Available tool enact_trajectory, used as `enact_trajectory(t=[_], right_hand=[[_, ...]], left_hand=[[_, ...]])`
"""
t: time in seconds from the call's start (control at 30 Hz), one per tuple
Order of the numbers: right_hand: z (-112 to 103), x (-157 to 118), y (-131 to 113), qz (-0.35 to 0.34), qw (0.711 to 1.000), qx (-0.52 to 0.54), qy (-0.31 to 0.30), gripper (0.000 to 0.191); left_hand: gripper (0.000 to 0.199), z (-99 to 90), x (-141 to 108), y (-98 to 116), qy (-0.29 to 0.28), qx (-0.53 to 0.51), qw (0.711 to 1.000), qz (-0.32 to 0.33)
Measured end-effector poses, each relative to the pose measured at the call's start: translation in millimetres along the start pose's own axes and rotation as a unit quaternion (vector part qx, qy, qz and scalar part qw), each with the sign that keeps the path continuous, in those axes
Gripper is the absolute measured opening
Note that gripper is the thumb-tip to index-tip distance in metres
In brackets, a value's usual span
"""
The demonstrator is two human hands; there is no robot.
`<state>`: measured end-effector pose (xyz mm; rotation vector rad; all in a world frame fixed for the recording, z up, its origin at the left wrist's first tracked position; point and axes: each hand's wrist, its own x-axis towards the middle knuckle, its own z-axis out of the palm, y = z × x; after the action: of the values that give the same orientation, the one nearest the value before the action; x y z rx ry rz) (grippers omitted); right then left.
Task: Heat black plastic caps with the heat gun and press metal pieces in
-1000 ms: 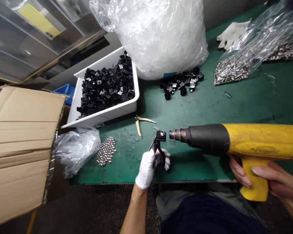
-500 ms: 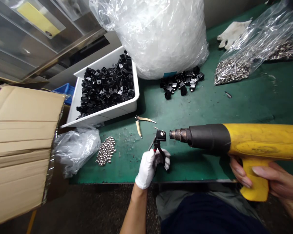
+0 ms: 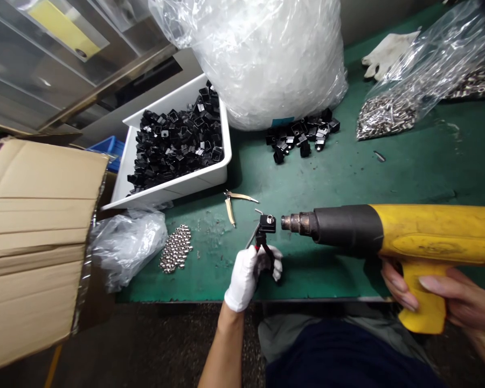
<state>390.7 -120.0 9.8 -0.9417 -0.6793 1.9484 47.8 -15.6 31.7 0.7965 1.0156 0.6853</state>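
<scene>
Gripping pliers point(image 3: 265, 253) in your gloved left hand point(image 3: 246, 279), you clamp a black plastic fitting point(image 3: 267, 224) clear of the green bench mat point(image 3: 327, 280), near centre; your bare right hand point(image 3: 448, 302) wraps a yellow heat gun point(image 3: 440, 237), nozzle aimed at the fitting from the right.

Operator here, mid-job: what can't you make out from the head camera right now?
Head view:
How the black plastic fitting is held: its lower end is hidden by the white-gloved left hand.
Rear of the yellow heat gun: cut off by the right edge; the right hand covers part of its grip.
Inside the blue crate: hidden by the cardboard box and white tray.
</scene>
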Motion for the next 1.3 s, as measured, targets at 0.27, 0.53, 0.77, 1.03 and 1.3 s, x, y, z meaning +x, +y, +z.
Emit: enact_trajectory(t=[0.27, 0.53, 0.77, 1.03, 1.3], right_hand=[[-1.4, 0.8, 0.2, -0.005, 1.0, -0.003, -0.013, 0.034], [0.4, 1.1, 1.9, -0.007, 1.0, 0.016, 0.004, 0.031], [-5.8, 0.6, 3.8, -0.001, 1.0, 0.02, -0.008, 0.033], [-7.8, 0.9, 3.7, 0.001, 1.0, 0.016, -0.018, 0.034], [-7.1, 1.5, 0.6, -0.001, 1.0, 0.008, -0.022, 0.032]], left_hand=[[0.066, -0.6, 0.7, -0.4, 0.0, -0.001, 1.0, 0.002], [0.067, -0.1, 1.1, -0.1, -0.001, 0.002, 1.0, -0.001], [0.068, 1.9, 0.9, 3.3, -0.002, 0.009, 1.0, -0.005], [0.068, 2.7, 1.3, 3.0, 0.002, 0.002, 1.0, -0.006], [0.067, 3.8, 1.4, 4.1, 0.001, 0.008, 1.0, -0.001]])
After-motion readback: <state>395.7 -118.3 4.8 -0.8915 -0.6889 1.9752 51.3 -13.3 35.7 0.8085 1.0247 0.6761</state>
